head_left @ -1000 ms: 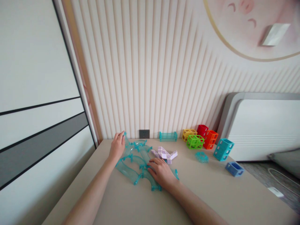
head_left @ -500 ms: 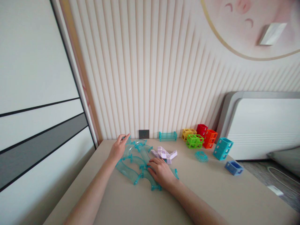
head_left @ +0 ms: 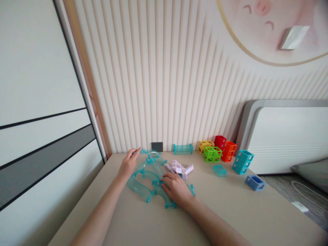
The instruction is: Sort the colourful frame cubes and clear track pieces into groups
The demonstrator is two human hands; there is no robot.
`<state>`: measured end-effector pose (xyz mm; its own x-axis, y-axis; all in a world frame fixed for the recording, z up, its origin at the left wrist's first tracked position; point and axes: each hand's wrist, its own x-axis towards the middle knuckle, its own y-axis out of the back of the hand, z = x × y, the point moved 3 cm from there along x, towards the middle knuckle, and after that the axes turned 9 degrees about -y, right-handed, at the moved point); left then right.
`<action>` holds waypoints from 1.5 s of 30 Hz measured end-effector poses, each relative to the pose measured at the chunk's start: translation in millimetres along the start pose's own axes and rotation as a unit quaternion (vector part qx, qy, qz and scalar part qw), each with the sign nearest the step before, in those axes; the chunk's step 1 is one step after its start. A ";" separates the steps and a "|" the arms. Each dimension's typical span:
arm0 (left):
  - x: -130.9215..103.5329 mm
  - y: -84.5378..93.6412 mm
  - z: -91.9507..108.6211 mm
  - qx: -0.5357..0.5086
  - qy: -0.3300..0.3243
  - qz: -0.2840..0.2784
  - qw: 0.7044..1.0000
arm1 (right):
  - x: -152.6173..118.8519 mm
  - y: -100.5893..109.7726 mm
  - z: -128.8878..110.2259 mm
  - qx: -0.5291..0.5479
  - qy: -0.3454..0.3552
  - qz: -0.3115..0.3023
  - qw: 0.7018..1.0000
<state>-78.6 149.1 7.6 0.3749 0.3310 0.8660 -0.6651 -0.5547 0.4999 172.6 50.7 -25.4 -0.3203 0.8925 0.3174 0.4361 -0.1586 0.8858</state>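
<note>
Clear teal track pieces [head_left: 139, 189], some curved, lie in a loose cluster on the table. My left hand [head_left: 128, 163] is at the cluster's far left, its fingers closed on the end of a curved track piece [head_left: 154, 151]; part of that end is hidden by the fingers. My right hand [head_left: 175, 188] rests on the near right of the cluster, fingers stretched out over the pieces and holding none of them up. Just beyond its knuckles lies a lilac and white folding snake puzzle [head_left: 178, 167].
Along the wall stand a straight teal track piece [head_left: 183, 149] and yellow [head_left: 205, 147], green [head_left: 212, 154], red [head_left: 219, 141] and orange [head_left: 228, 151] block frames. Farther right are a teal ring-shaped piece [head_left: 219, 171], a teal block frame [head_left: 243, 162] and a blue one [head_left: 255, 183] near the table's right edge.
The curved piece at my left hand has shifted and turned, and its arc now reaches right from my fingers along the far side of the cluster. My right hand stays where it was.
</note>
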 end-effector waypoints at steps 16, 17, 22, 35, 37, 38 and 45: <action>7.3 13.5 0.5 -0.061 0.178 0.124 0.974 | 0.5 2.5 -2.4 -0.006 -0.003 -0.008 1.000; 6.8 13.3 0.2 -0.062 0.182 0.123 0.974 | 0.5 2.9 -2.8 -0.005 -0.004 -0.008 1.000; 6.5 15.9 -1.2 -0.027 0.180 0.130 0.975 | 0.1 3.7 -4.1 -0.003 -0.006 -0.013 1.000; 18.7 23.1 13.5 -0.043 0.136 0.125 0.982 | 0.4 5.6 -5.4 0.003 -0.007 -0.010 1.000; 20.5 25.6 13.9 -0.072 0.170 0.147 0.972 | 0.3 5.1 -5.0 0.005 -0.006 -0.009 1.000; 21.3 26.9 14.1 -0.087 0.184 0.159 0.966 | 0.3 4.8 -4.6 0.005 -0.006 -0.009 1.000; 25.8 30.2 16.5 -0.143 0.211 0.202 0.946 | -0.1 1.3 0.1 0.007 -0.005 -0.003 1.000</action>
<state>-78.4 128.3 45.2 -0.1986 0.4440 0.8737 -0.8692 -0.4918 0.0523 173.3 50.5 -24.3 -0.3141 0.8977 0.3090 0.4455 -0.1480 0.8830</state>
